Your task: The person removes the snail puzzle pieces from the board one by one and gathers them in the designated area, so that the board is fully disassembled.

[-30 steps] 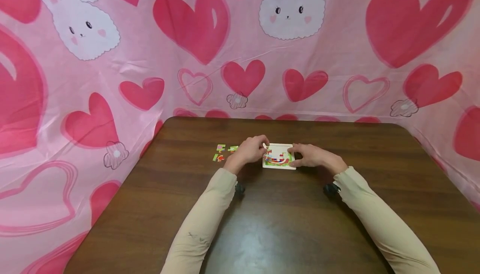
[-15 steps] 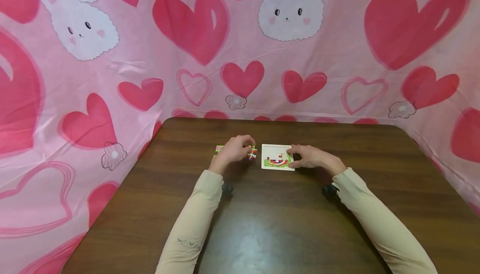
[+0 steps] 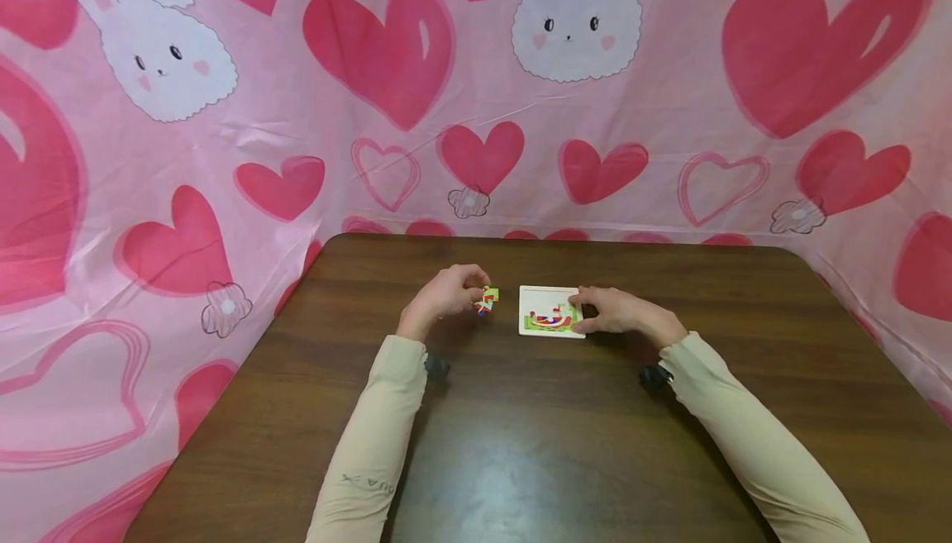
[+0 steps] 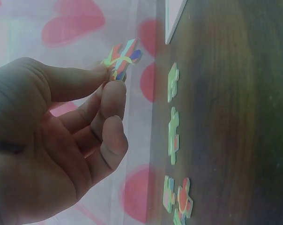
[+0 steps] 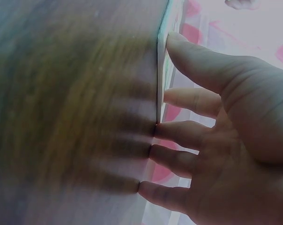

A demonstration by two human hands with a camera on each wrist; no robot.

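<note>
My left hand (image 3: 445, 293) pinches a colourful jigsaw puzzle piece (image 4: 125, 58) between thumb and index finger, raised off the table in the left wrist view. The other fingers of that hand curl loosely below it. To its right lies a white-rimmed puzzle tray (image 3: 541, 299), partly filled along its lower part with a red, white and green picture. My right hand (image 3: 617, 310) rests at the tray's right edge. Its thumb and index finger touch the rim, while the remaining fingertips meet the tabletop with fingers spread, as the right wrist view shows.
Several loose puzzle pieces (image 4: 173, 136) lie on the wooden table (image 3: 535, 411) by my left hand; in the head view the hand covers most of them. A pink cloth with hearts and rabbits (image 3: 416, 97) hangs behind the table.
My left hand has moved left from the tray to the loose pieces, with a puzzle piece showing at its fingertips. The right hand stays at the tray's right edge.
</note>
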